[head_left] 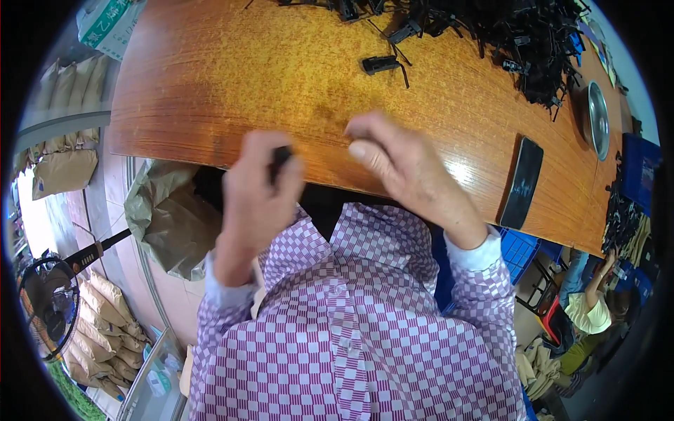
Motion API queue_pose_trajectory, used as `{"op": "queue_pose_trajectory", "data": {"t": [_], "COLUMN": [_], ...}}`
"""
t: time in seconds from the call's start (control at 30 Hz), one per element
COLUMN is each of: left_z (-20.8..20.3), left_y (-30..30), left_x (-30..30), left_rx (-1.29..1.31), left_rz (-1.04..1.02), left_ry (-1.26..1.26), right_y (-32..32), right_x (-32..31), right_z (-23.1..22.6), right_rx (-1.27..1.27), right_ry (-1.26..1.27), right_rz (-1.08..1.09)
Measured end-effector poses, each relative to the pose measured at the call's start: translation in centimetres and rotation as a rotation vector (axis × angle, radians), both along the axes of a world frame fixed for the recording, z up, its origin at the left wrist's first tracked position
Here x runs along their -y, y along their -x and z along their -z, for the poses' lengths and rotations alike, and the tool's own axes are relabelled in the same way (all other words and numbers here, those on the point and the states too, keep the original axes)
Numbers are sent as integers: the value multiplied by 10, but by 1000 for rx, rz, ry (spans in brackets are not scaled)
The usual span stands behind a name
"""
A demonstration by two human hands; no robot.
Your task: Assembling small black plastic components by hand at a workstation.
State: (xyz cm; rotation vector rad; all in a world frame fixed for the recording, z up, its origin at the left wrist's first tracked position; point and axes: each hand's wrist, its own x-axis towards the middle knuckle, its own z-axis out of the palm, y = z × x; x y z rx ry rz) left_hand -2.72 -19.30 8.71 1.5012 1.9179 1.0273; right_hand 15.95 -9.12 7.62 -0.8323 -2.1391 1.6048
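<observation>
My left hand (251, 193), smeared by motion, is at the table's near edge, closed around a small black part (280, 160); most of that part is hidden by the fingers. To its right, my right hand (418, 168) hovers over the edge with loosely curled fingers. A gap shows between its thumb and forefinger, and nothing is visible in it. Farther back on the wooden table (210, 84) lies a single black plastic piece (380, 64) with thin arms. Behind it, a heap of similar black pieces (491, 28) spreads over the far right.
A dark phone (521, 182) and a metal bowl (598, 121) are on the table's right side. Left of my lap hangs an open beige bag (168, 224). A carton (109, 27) stands far left, above stacked sacks (102, 323). Another person (588, 312) is at the right.
</observation>
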Motion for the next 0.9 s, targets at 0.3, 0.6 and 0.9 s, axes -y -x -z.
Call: {"op": "queue_pose_trajectory", "data": {"t": [0.3, 0.6, 0.9], "left_z": [-7, -12, -2], "left_y": [104, -28, -64], "left_x": [103, -13, -48], "left_rx": [-792, 118, 439], "left_rz": [-53, 36, 370], "left_ry": [339, 75, 203], "right_y": [12, 1, -38], "right_x": [-80, -42, -4], "right_z": [7, -5, 2], "right_rx": [642, -96, -230], "right_ry": [-1075, 231, 406], "right_rz": [-38, 173, 229]}}
